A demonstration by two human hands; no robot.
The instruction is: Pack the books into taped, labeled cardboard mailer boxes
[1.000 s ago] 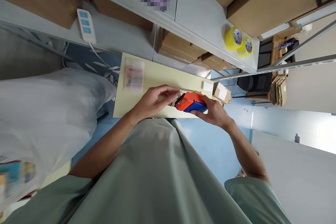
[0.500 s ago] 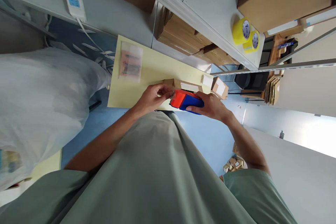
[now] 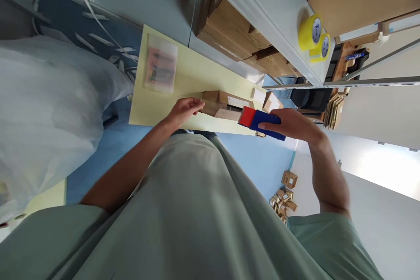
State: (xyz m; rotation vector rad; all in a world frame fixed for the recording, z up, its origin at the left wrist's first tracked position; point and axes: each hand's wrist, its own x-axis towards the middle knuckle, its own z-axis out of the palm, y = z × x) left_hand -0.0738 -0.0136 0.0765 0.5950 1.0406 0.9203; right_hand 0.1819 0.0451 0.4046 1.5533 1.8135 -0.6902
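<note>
My right hand (image 3: pixel 288 124) is wrapped around the blue handle of a red-and-blue tape dispenser (image 3: pixel 262 122), its red toothed end pointing left. My left hand (image 3: pixel 186 109) is closed in a pinch, apart from the dispenser. From its fingertips a faint brownish, see-through strip of tape (image 3: pixel 210 107) seems to run to the right; its far part is hard to make out. Behind the hands, a cardboard box (image 3: pixel 226 100) with a white label lies on the pale yellow tabletop (image 3: pixel 190 70). The dispenser partly covers the right end of this box.
A clear packet with pinkish contents (image 3: pixel 160 65) lies on the tabletop's left. Beyond it, cardboard boxes (image 3: pixel 232 26) stand under a grey shelf carrying yellow tape rolls (image 3: pixel 310 33). A small box (image 3: pixel 272 101) is at the right end. A big whitish bag (image 3: pixel 55 118) bulges at left.
My hands have moved apart: the right carried the tape dispenser rightward, while the left shifted slightly left, away from the dispenser's red end. More of the cardboard box now shows between them.
</note>
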